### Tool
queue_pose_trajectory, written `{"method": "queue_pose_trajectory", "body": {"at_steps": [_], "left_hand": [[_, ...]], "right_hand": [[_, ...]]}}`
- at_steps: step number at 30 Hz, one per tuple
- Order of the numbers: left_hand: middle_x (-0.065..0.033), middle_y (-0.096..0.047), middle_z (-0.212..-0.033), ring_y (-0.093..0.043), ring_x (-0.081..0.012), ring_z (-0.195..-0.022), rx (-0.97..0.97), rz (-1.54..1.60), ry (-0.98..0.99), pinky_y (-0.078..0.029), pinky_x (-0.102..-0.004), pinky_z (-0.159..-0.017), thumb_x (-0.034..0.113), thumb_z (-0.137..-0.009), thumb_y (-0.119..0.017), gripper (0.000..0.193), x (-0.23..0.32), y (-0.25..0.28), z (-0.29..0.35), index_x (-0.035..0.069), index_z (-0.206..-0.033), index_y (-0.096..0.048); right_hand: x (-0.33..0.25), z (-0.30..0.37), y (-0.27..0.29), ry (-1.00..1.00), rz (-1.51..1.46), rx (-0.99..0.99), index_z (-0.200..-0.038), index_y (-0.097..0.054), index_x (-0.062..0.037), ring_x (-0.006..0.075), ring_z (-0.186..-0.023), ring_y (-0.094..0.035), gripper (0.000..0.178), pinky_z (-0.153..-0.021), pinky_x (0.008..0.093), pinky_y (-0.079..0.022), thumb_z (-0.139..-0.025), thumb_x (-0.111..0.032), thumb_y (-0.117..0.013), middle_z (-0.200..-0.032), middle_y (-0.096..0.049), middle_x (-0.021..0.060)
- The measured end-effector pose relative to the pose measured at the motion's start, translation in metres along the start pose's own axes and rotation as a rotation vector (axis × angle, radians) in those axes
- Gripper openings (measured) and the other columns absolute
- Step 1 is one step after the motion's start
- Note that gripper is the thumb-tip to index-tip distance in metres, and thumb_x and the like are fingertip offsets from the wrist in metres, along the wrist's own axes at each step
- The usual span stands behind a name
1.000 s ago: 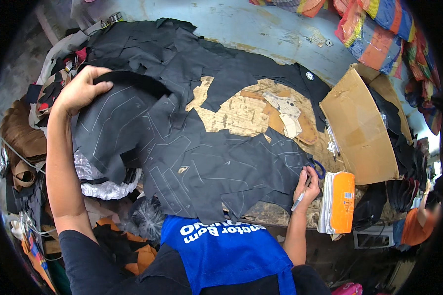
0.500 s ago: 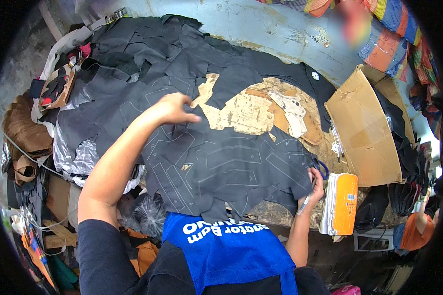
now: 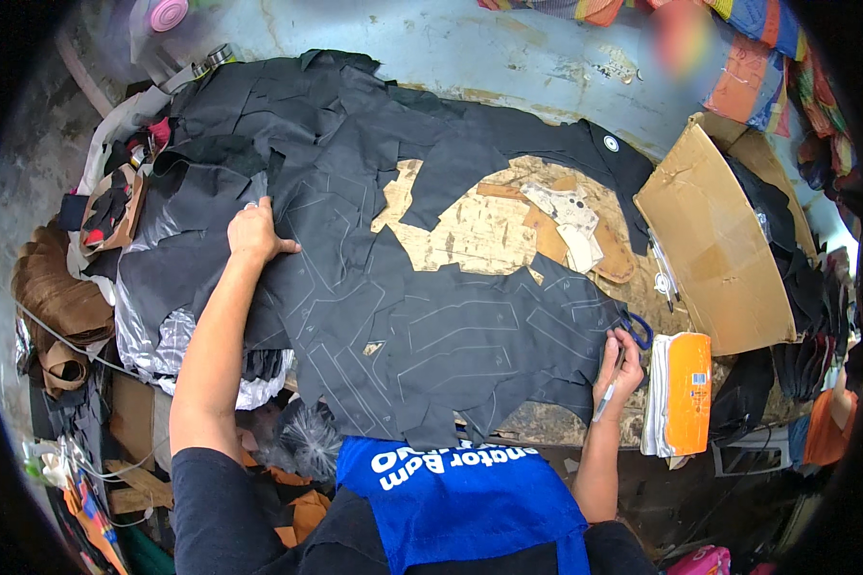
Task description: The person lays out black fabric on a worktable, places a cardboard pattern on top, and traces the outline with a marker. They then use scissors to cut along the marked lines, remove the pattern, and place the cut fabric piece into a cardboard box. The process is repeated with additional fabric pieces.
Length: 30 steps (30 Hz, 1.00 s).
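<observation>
The right hand (image 3: 623,366) is gripping a pen (image 3: 605,395), which is slanting through the fingers with one end jutting out toward the wearer. The black sheet (image 3: 451,383) is lying just beside this grip and spreading leftward from it; whether the fingers are also pinching its edge cannot be told. Next to the fingertips, on their far side, a blue loop (image 3: 645,331) is showing, the object it belongs to being mostly hidden. Near the grip, to its right, an orange pad (image 3: 688,393) is lying with white pages exposed.

Between the hands, white outlines (image 3: 462,331) are covering much of the sheet: broad curved panels in the middle, narrower strips toward the left. By their look, a good part of the marking is standing finished, while cutting is remaining undone, the outlined shapes all seeming joined to the sheet. Well to the left of the pen grip, the left hand (image 3: 254,235) is resting palm down, thumb spread from the fingers, with nothing visibly grasped. The dark material leftward of it is showing no lines that can be made out.

Farther from the pen grip, pale scraps (image 3: 558,203) are lying on a wooden board (image 3: 479,235), and a cardboard box (image 3: 719,240) is standing tilted beyond the pad. Farthest, past the left hand, more black pieces (image 3: 249,101) are lying heaped.
</observation>
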<state>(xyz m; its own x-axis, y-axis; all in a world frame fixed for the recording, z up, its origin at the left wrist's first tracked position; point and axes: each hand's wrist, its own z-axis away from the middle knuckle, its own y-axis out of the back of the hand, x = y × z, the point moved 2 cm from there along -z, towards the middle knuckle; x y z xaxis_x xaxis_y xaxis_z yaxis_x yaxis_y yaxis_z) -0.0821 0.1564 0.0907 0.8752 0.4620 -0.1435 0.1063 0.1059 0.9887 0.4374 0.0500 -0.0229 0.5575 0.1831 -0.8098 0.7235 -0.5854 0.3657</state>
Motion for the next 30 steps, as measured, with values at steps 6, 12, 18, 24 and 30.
{"method": "queue_pose_trajectory", "body": {"at_steps": [6, 12, 18, 24, 30], "left_hand": [[-0.0152, -0.064, -0.101, -0.062, -0.0286, -0.095, 0.369, -0.073, -0.184, -0.049, -0.0393, -0.080, 0.042, -0.050, -0.085, 0.081, 0.000, -0.014, 0.021, 0.005, -0.117, -0.057], [-0.0225, -0.063, -0.103, -0.061, -0.0322, -0.099, 0.063, 0.088, -0.293, -0.047, -0.0388, -0.087, 0.031, -0.063, -0.078, 0.052, -0.006, -0.025, 0.002, 0.000, -0.103, -0.065], [-0.0252, -0.059, -0.113, -0.056, -0.0338, -0.110, -0.045, 0.504, -0.480, -0.042, -0.0357, -0.097, 0.007, -0.070, -0.069, 0.051, -0.032, 0.043, 0.003, -0.005, -0.117, -0.055], [-0.0210, -0.056, -0.117, -0.051, -0.0300, -0.114, 0.375, 0.323, -0.377, -0.038, -0.0348, -0.099, 0.008, -0.075, -0.066, 0.049, -0.062, 0.145, 0.034, -0.001, -0.122, -0.053], [-0.0017, -0.062, -0.093, -0.058, -0.0104, -0.081, 0.105, 0.994, -0.499, -0.048, -0.0229, -0.079, 0.004, -0.073, -0.064, 0.039, -0.035, 0.201, 0.067, 0.000, -0.112, -0.059]], "right_hand": [[-0.001, 0.000, 0.000, 0.034, 0.023, -0.046, -0.103, -0.059, 0.0063, 0.0173, -0.089, -0.061, 0.022, -0.083, 0.0283, -0.047, -0.091, -0.011, -0.056, -0.095, -0.065, 0.0140], [-0.004, -0.001, 0.000, 0.047, 0.053, -0.036, -0.099, -0.061, 0.0046, 0.0213, -0.086, -0.062, 0.019, -0.082, 0.0308, -0.047, -0.088, -0.011, -0.060, -0.094, -0.064, 0.0146], [-0.009, -0.001, 0.001, 0.054, 0.056, -0.042, -0.097, -0.062, 0.0029, 0.0239, -0.087, -0.062, 0.018, -0.084, 0.0320, -0.046, -0.086, -0.011, -0.063, -0.094, -0.064, 0.0158], [-0.010, -0.002, 0.001, 0.057, 0.076, -0.044, -0.096, -0.062, 0.0033, 0.0240, -0.088, -0.062, 0.018, -0.084, 0.0321, -0.046, -0.085, -0.011, -0.063, -0.094, -0.063, 0.0165], [-0.013, -0.002, 0.000, 0.068, 0.061, -0.035, -0.095, -0.063, 0.0031, 0.0244, -0.087, -0.062, 0.018, -0.083, 0.0322, -0.046, -0.084, -0.011, -0.064, -0.092, -0.063, 0.0170]]}}
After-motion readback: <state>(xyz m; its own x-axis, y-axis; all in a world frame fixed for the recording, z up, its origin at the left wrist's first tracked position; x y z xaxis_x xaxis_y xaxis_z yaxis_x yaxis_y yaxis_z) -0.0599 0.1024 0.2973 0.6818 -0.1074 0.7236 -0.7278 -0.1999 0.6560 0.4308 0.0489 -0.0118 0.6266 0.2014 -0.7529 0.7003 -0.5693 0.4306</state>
